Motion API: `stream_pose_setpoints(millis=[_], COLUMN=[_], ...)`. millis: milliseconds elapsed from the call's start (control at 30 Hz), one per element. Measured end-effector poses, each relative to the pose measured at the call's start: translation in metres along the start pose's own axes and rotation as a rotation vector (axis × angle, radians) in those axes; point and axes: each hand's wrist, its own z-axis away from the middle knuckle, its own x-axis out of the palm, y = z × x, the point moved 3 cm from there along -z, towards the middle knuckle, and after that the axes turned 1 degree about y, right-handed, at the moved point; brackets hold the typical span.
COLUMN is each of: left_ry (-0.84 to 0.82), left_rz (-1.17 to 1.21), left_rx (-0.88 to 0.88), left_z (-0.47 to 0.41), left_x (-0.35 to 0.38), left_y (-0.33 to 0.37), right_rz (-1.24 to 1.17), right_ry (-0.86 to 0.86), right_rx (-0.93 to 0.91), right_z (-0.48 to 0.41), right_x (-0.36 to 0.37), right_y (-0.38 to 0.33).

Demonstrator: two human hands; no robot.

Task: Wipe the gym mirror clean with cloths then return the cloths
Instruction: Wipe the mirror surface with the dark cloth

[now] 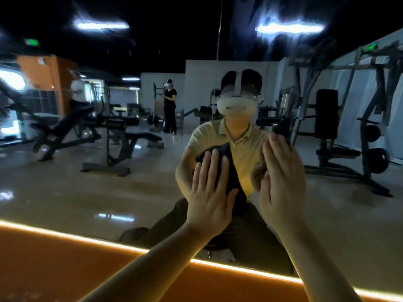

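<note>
The gym mirror (pixel 98 192) fills the view in front of me. My left hand (pixel 209 192) presses a dark cloth (pixel 231 171) flat against the glass with straight, spread fingers. The cloth shows above and to the right of those fingers. My right hand (pixel 281 182) is held flat and upright beside it, fingers straight and together, at or very near the glass. A small dark shape (pixel 281 128) shows just above its fingertips; I cannot tell whether it is a second cloth or a reflection.
An orange wall panel (pixel 65 269) with a glowing light strip (pixel 65 235) runs under the mirror's lower edge. The glass reflects me crouched in a yellow shirt, weight benches, racks and another person standing far back.
</note>
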Motion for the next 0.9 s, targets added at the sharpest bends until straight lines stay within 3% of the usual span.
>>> stream_pose_setpoints(millis=[200,300,400,567,667,800,900], left_ry=[-0.150,-0.144,-0.142,0.050,0.004,-0.068,-0.163], left_rz=[-0.369,-0.367,-0.307,-0.070,-0.031,-0.208,-0.374], left_rx=[0.330,0.187,0.206,0.041,0.218,0.406,0.660], left_z=[0.026,0.018,0.008,-0.022,-0.025,-0.012,0.000], left_x=[-0.010,-0.036,-0.044,-0.042,-0.021,0.014,0.026], left_y=[-0.033,-0.073,-0.085,-0.080,-0.042,0.003,0.027], right_rz=[-0.057,-0.072,-0.083,-0.051,-0.031,0.056,0.224], right_ry=[-0.056,0.007,0.087,0.116,0.065,-0.036,-0.044], right_rx=[-0.071,-0.024,0.043,0.097,0.046,0.008,0.058], right_z=[0.000,0.002,0.005,0.005,0.004,-0.007,-0.021], right_x=[-0.006,-0.001,0.009,0.019,0.007,-0.021,-0.035], right_y=[0.012,0.008,0.001,-0.006,-0.002,0.000,-0.001])
